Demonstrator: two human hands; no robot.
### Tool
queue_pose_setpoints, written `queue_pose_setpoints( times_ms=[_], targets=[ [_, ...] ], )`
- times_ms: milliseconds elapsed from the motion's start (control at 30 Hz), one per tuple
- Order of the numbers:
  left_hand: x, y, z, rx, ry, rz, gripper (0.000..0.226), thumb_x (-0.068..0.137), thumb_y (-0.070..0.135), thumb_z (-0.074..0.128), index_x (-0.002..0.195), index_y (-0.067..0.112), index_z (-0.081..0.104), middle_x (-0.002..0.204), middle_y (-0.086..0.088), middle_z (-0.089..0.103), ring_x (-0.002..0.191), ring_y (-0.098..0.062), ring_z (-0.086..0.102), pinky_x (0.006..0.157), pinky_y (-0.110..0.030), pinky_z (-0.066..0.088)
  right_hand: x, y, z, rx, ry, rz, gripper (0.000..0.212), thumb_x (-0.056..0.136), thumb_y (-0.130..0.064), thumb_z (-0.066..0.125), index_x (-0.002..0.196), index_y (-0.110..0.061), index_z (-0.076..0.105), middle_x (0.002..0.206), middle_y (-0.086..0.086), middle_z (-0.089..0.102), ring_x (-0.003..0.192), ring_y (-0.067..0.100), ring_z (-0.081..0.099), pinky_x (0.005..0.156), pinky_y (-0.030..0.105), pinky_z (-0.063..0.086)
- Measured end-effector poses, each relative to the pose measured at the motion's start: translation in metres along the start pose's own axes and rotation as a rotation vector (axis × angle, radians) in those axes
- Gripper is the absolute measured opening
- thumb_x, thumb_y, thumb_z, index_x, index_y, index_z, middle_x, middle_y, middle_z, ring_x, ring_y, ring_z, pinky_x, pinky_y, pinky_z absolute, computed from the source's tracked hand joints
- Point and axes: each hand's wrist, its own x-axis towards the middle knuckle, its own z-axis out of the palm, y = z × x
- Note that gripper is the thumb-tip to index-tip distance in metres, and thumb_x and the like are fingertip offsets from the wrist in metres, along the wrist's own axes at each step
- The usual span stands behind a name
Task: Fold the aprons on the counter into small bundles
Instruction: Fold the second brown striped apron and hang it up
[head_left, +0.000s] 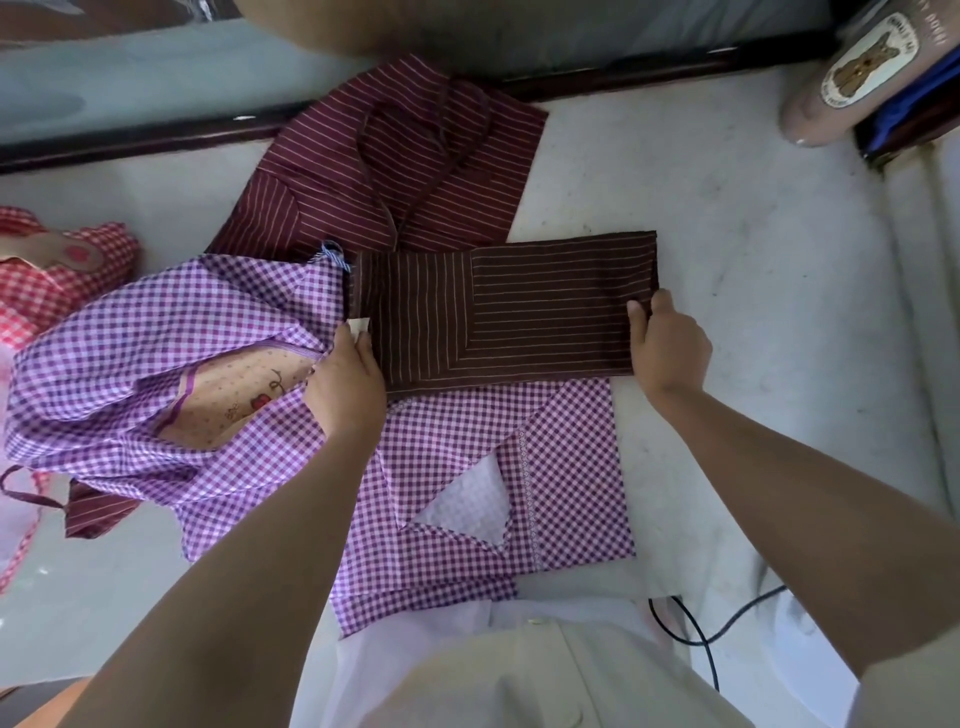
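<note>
A dark maroon striped apron (509, 312), folded into a flat rectangle, lies in the middle of the white counter (727, 234). My left hand (345, 379) grips its left edge near a small white label. My right hand (667, 343) pinches its right edge, thumb on top. The rectangle rests partly on a flat purple checked apron (561, 467). Left of it lies a crumpled purple checked apron (130, 364) with a spotted beige pocket. Behind it lies another maroon striped apron (395, 171), spread out with its neck strap on top.
A red checked cloth (47, 280) lies at the left edge. A pink cylinder with a round label (852, 73) lies on its side at the back right beside a dark blue object. A black cable (696, 623) hangs off the front edge. A dark ledge (130, 140) runs along the back.
</note>
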Motion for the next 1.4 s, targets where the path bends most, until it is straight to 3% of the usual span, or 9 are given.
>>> queue_pose_setpoints(
  times_ms=[133,233,300,400,500,633,967,1167,1400],
  targets=[
    [-0.006,0.010,-0.002,-0.073,0.084,-0.049,0.028,0.104,0.024,0.034,0.122,0.003,0.041,0.083,-0.015,0.058,0.068,-0.030,0.056,0.056,-0.037,0.039,0.000,-0.002,0.000,0.108,0.022,0.068,0.038,0.103,-0.041,0.041,0.121,-0.008,0.046,0.082,0.006,0.060,0.065,0.019,0.053,0.057,0.030,0.038],
    [-0.011,0.019,-0.002,-0.029,0.296,0.059,0.035,0.096,0.019,0.042,0.127,0.004,0.044,0.119,-0.017,0.052,0.105,-0.030,0.052,0.086,-0.040,0.040,-0.003,-0.006,-0.007,0.312,0.195,0.112,0.040,0.098,-0.036,0.053,0.128,-0.010,0.046,0.102,0.007,0.062,0.087,0.022,0.061,0.074,0.035,0.048],
    [-0.015,0.028,-0.002,-0.011,0.295,0.281,0.040,0.094,0.022,0.044,0.132,0.008,0.045,0.137,-0.015,0.045,0.125,-0.029,0.042,0.104,-0.043,0.031,-0.006,-0.020,-0.008,0.293,0.331,-0.025,0.043,0.097,-0.032,0.052,0.134,-0.010,0.047,0.129,0.011,0.055,0.117,0.025,0.054,0.097,0.037,0.042],
    [-0.016,0.055,0.004,0.110,0.103,0.614,0.050,0.099,0.028,0.032,0.146,0.013,0.035,0.159,-0.008,0.024,0.148,-0.028,0.018,0.120,-0.047,0.014,-0.014,-0.064,0.000,0.155,0.222,-0.393,0.051,0.104,-0.032,0.039,0.152,-0.014,0.031,0.160,0.009,0.026,0.148,0.025,0.023,0.118,0.041,0.021],
    [-0.006,0.071,0.025,0.297,-0.042,0.621,0.060,0.101,0.038,0.009,0.156,0.016,0.011,0.164,-0.004,0.002,0.151,-0.024,-0.005,0.121,-0.050,0.004,-0.020,-0.102,0.024,0.009,-0.002,-0.646,0.056,0.106,-0.039,0.020,0.156,-0.015,0.016,0.164,0.008,0.012,0.152,0.021,0.008,0.123,0.045,0.011],
    [0.003,0.055,0.043,0.275,-0.088,0.518,0.060,0.101,0.048,0.010,0.156,0.026,0.002,0.164,-0.002,-0.004,0.150,-0.026,-0.008,0.119,-0.057,-0.002,-0.011,-0.086,0.046,-0.122,-0.089,-0.621,0.059,0.105,-0.046,0.012,0.158,-0.020,0.008,0.165,0.006,0.005,0.152,0.020,0.002,0.123,0.048,0.008],
    [0.002,0.059,0.041,0.286,-0.095,0.493,0.060,0.101,0.050,0.017,0.156,0.032,-0.002,0.164,-0.002,-0.006,0.149,-0.031,-0.011,0.112,-0.069,0.002,0.028,-0.015,0.013,-0.162,0.008,-0.132,0.062,0.105,-0.043,0.010,0.156,-0.009,0.000,0.164,0.011,-0.003,0.152,0.025,-0.003,0.122,0.053,0.003],
    [0.003,0.057,0.044,0.325,-0.090,0.500,0.062,0.099,0.049,0.010,0.156,0.027,-0.002,0.164,-0.003,-0.009,0.149,-0.030,-0.012,0.112,-0.069,0.002,-0.022,-0.127,0.040,-0.091,-0.118,-0.718,0.058,0.105,-0.043,0.012,0.157,-0.018,0.005,0.165,0.006,0.003,0.152,0.020,-0.001,0.123,0.048,0.006],
    [0.003,0.054,0.043,0.249,-0.078,0.466,0.062,0.099,0.041,0.021,0.157,0.022,0.007,0.164,-0.006,-0.001,0.150,-0.033,-0.008,0.115,-0.066,-0.002,0.018,-0.035,0.027,-0.176,-0.069,-0.420,0.058,0.106,-0.042,0.013,0.158,-0.019,0.005,0.165,0.005,0.004,0.152,0.023,0.002,0.122,0.049,0.008]
  ],
)
